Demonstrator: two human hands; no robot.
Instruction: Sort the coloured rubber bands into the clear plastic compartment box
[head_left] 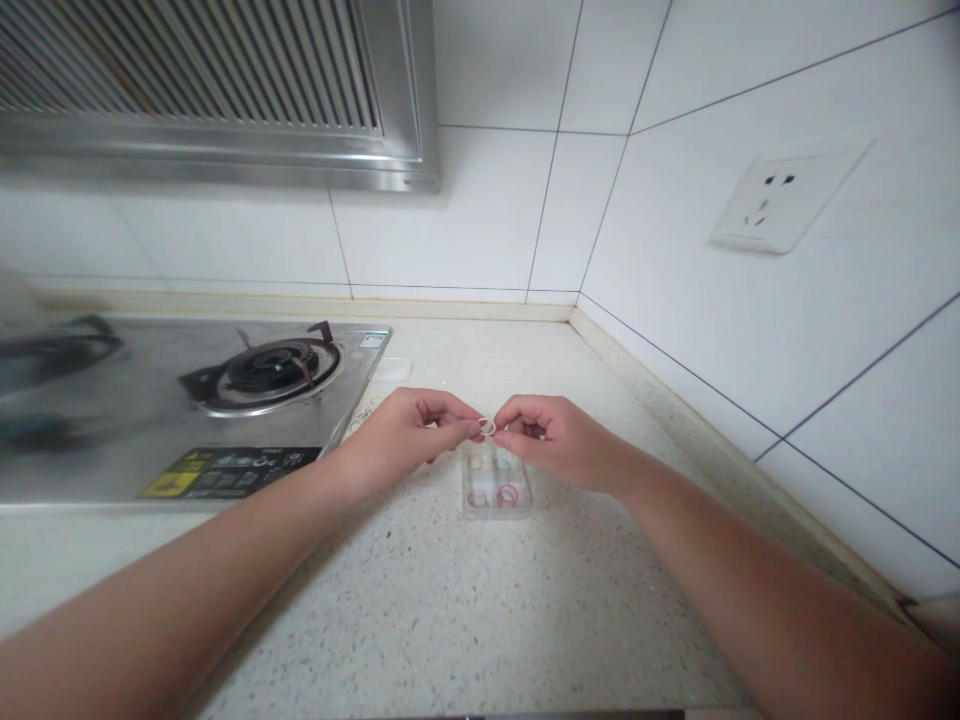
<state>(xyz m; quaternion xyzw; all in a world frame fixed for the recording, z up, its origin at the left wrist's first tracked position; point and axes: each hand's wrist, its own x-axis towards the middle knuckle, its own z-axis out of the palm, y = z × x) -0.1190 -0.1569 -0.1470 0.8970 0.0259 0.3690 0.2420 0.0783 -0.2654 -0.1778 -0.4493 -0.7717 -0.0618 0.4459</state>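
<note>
Both my hands meet over the speckled countertop (420,600). My left hand (409,432) and my right hand (551,435) each pinch one side of a small pale ring (487,427), fingers curled. Just beneath the ring lies a small clear plastic box (495,483) with compartments holding little coloured rings, red ones at its near end. Both forearms reach in from the bottom corners.
A steel gas hob (187,410) with a black burner (274,368) sits to the left. A clear bag with small bands (373,400) lies beside the hob's edge. White tiled walls meet at the back corner; a wall socket (780,200) is on the right, an extractor hood (225,90) above.
</note>
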